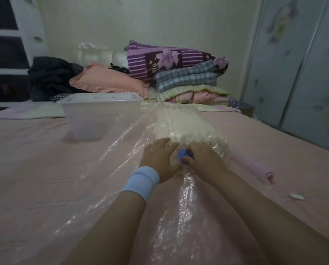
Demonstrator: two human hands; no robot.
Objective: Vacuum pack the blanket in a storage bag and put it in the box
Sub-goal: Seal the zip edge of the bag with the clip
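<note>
My right hand pinches the round blue valve cap, left hand flat beside it; crooked seating could leak air.

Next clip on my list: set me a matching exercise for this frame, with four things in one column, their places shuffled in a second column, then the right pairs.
Things
1. blanket
2. box
3. blue valve
4. pink tube

Places
A. lies on the bed, right of the storage bag
B. inside the storage bag
C. gripped by the right hand
D. stands on the bed, left of the storage bag

Pairs: 1-B, 2-D, 3-C, 4-A
</note>
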